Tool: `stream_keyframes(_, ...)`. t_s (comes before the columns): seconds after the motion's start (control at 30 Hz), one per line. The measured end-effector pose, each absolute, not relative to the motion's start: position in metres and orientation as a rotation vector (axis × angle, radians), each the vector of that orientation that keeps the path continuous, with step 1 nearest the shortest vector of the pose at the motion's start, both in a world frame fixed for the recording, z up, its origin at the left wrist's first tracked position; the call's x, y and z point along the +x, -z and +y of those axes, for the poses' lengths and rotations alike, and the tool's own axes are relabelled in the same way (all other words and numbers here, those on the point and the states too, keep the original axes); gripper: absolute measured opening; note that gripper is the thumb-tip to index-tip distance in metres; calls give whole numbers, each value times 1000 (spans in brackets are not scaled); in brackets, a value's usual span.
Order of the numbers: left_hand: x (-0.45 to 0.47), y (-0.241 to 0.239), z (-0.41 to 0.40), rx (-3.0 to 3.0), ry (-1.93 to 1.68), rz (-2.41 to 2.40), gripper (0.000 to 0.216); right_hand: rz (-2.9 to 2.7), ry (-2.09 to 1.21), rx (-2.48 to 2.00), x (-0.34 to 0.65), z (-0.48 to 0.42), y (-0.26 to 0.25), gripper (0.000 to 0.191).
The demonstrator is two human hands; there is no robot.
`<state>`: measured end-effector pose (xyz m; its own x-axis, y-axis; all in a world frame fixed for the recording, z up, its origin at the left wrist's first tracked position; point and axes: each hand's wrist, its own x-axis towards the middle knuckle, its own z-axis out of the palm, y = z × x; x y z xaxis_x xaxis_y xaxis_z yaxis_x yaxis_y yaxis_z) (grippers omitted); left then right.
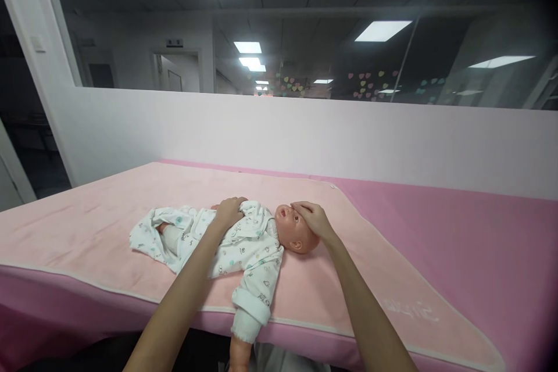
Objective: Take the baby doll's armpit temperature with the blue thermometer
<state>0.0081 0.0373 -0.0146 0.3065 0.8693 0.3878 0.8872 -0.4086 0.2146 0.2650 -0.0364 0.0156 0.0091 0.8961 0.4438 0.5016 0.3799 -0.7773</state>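
Observation:
A baby doll (244, 244) in a white printed romper lies on its back on a light pink towel (108, 209), head to the right. My left hand (229, 211) rests on the doll's chest, fingers curled into the romper fabric. My right hand (311, 218) lies flat over the top of the doll's head (293, 231), fingers spread toward its forehead. One doll arm (248, 308) hangs over the near edge of the table.
The towel covers a darker pink padded table (457, 232) that runs along a white half wall (305, 133) with glass above. A dark doorway opens at the far left. The near table edge is just below the doll.

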Motion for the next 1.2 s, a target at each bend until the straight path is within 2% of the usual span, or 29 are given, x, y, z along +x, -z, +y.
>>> stream_keyframes(0.1,8,15,38,-2521,707,-1671,49,-1416,-787,-1127,278,-28,-2,32)
stream_keyframes(0.27,7,15,37,-2521,722,-1674,48,-1155,-1078,-1084,284,-26,15,48)
stream_keyframes(0.33,7,15,36,-2520,726,-1675,48,-1125,-1063,-1083,284,-23,19,49)
stream_keyframes(0.53,7,15,36,-2510,694,-1708,49,-1026,-691,-1137,286,-18,23,55)
stream_keyframes(0.7,7,15,37,-2499,701,-1697,48,-1107,-969,-1122,286,-21,22,43)
stream_keyframes(0.8,7,16,37,-2499,691,-1694,49,-1096,-859,-1093,286,-19,23,40)
stream_keyframes(0.97,7,16,37,-2495,691,-1690,48,-1007,-732,-1123,287,-17,27,58)
stream_keyframes(1.1,8,15,35,-2487,687,-1699,49,-1043,-852,-1107,287,-18,26,43)
stream_keyframes(1.2,8,14,34,-2484,684,-1707,48,-1055,-934,-1089,285,-20,25,39)
